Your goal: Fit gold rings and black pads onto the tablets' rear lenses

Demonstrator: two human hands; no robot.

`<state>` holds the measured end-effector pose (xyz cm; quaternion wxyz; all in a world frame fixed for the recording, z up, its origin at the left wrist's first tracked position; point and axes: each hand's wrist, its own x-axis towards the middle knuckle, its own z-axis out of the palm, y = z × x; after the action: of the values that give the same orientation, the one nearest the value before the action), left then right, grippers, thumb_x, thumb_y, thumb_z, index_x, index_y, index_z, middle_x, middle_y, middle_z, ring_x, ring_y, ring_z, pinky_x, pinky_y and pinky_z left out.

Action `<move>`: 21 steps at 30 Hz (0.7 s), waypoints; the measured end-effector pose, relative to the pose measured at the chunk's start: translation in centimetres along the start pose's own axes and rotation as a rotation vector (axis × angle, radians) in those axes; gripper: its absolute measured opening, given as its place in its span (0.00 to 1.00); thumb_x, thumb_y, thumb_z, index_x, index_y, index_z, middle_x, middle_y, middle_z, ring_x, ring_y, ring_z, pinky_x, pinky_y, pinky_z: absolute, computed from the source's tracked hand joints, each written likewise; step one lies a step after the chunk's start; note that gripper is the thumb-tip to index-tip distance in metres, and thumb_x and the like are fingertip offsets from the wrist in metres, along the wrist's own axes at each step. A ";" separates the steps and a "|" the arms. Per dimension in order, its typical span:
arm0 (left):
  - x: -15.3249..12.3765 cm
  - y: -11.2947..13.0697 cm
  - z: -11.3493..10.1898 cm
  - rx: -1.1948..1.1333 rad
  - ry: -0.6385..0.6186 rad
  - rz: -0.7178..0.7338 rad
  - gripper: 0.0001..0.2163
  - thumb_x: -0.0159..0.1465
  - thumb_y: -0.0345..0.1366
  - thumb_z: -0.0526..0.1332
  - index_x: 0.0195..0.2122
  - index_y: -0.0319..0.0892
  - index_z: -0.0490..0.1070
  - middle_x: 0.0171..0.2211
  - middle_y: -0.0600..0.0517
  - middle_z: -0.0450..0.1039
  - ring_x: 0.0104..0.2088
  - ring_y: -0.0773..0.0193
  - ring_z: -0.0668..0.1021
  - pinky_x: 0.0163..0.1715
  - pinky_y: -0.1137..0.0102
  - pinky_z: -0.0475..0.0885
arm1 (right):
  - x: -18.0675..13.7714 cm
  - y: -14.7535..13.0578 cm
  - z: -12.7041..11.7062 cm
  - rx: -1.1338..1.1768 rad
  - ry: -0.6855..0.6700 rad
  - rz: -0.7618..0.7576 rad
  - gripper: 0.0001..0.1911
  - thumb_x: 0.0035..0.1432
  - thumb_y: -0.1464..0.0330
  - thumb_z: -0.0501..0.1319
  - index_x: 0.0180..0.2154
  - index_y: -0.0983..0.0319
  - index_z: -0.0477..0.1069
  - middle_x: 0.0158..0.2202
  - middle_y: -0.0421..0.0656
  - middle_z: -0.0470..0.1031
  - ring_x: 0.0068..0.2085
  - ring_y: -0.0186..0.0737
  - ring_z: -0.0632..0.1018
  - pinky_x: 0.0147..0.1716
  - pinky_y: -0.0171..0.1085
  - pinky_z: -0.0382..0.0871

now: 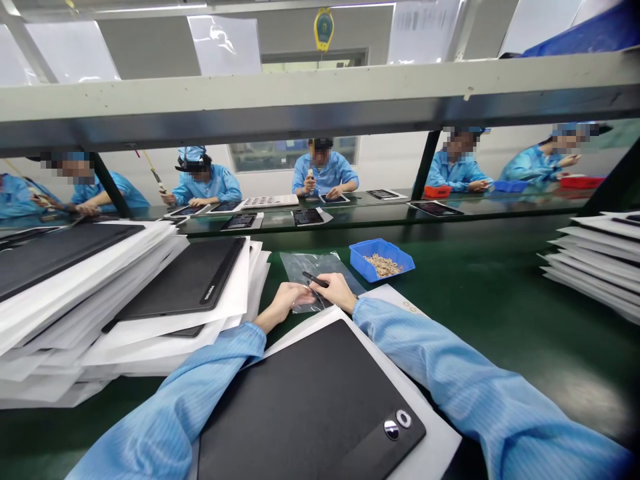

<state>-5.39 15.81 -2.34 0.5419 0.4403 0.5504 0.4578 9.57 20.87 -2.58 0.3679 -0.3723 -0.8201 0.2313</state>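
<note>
My right hand [337, 288] is closed on black tweezers [315, 280], whose tip points left toward my left hand [290, 299]. The left hand's fingers are curled and pinched together over a clear plastic bag [310, 265] on the green table; what they pinch is too small to name. Both hands hover just beyond the far edge of a black panel [310, 400] that lies on a white sheet [430, 447] right in front of me. Two round metal discs [397, 425] sit near the panel's right corner. Light blue sleeves cover both arms.
A blue tray [381, 259] of small tan parts stands right of the bag. Stacks of black panels between white sheets [150, 300] fill the left; another stack [595, 267] lies at the right. Several people in blue coats sit across a conveyor [350, 213]. A metal shelf beam [320, 100] runs overhead.
</note>
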 end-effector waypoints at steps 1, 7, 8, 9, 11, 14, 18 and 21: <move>0.0 0.0 0.0 0.004 0.001 0.000 0.08 0.64 0.35 0.58 0.40 0.34 0.69 0.36 0.50 0.72 0.34 0.67 0.76 0.34 0.68 0.74 | 0.0 0.0 0.0 -0.005 -0.010 -0.002 0.10 0.51 0.66 0.60 0.26 0.66 0.77 0.20 0.39 0.71 0.25 0.31 0.68 0.26 0.30 0.57; 0.0 -0.3 0.0 0.047 0.012 -0.001 0.08 0.64 0.35 0.58 0.39 0.34 0.69 0.36 0.50 0.72 0.34 0.66 0.76 0.35 0.68 0.74 | 0.2 0.2 0.1 -0.037 -0.061 -0.012 0.10 0.50 0.67 0.61 0.25 0.67 0.76 0.19 0.39 0.70 0.25 0.31 0.66 0.26 0.30 0.56; 0.1 -0.4 0.0 0.056 0.014 0.001 0.08 0.64 0.35 0.59 0.38 0.34 0.69 0.36 0.50 0.72 0.34 0.66 0.76 0.35 0.68 0.74 | 0.3 0.2 0.2 -0.041 -0.068 -0.012 0.10 0.50 0.67 0.61 0.24 0.67 0.76 0.19 0.39 0.70 0.24 0.31 0.66 0.26 0.30 0.55; 0.1 -0.4 0.0 0.064 0.016 0.003 0.08 0.64 0.35 0.59 0.38 0.34 0.70 0.36 0.50 0.72 0.34 0.67 0.76 0.34 0.68 0.74 | 0.3 0.2 0.2 -0.044 -0.074 -0.011 0.09 0.50 0.68 0.61 0.24 0.67 0.75 0.19 0.38 0.69 0.24 0.31 0.66 0.26 0.31 0.55; 0.2 -0.5 0.0 0.085 0.022 0.006 0.08 0.64 0.36 0.58 0.38 0.34 0.70 0.35 0.50 0.72 0.34 0.67 0.76 0.34 0.68 0.74 | 0.4 0.2 0.2 -0.041 -0.084 0.000 0.08 0.49 0.69 0.60 0.23 0.67 0.74 0.18 0.38 0.69 0.24 0.31 0.66 0.26 0.31 0.54; 0.2 -0.4 -0.1 0.143 0.031 -0.004 0.09 0.64 0.36 0.58 0.38 0.35 0.70 0.35 0.50 0.73 0.33 0.67 0.76 0.34 0.68 0.74 | 0.5 0.3 0.1 -0.014 -0.088 0.040 0.08 0.49 0.70 0.59 0.22 0.66 0.73 0.18 0.39 0.69 0.24 0.31 0.67 0.25 0.30 0.55; -0.5 0.2 -0.5 0.317 0.074 -0.049 0.10 0.64 0.38 0.58 0.34 0.34 0.70 0.28 0.53 0.72 0.26 0.70 0.75 0.29 0.71 0.74 | 0.5 0.6 0.0 0.067 -0.099 0.106 0.10 0.49 0.68 0.58 0.22 0.66 0.71 0.19 0.40 0.70 0.24 0.32 0.69 0.25 0.30 0.58; -1.1 0.9 -0.9 0.482 0.128 -0.064 0.13 0.59 0.41 0.63 0.25 0.35 0.67 0.17 0.54 0.69 0.18 0.67 0.74 0.23 0.71 0.71 | 0.6 0.4 -0.4 0.147 -0.117 0.149 0.10 0.50 0.67 0.58 0.22 0.66 0.70 0.21 0.41 0.71 0.24 0.32 0.70 0.25 0.29 0.60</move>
<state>-6.22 14.84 -1.23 0.3997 0.5094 0.6903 0.3228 9.82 21.63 -2.29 0.3275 -0.3900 -0.7910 0.3390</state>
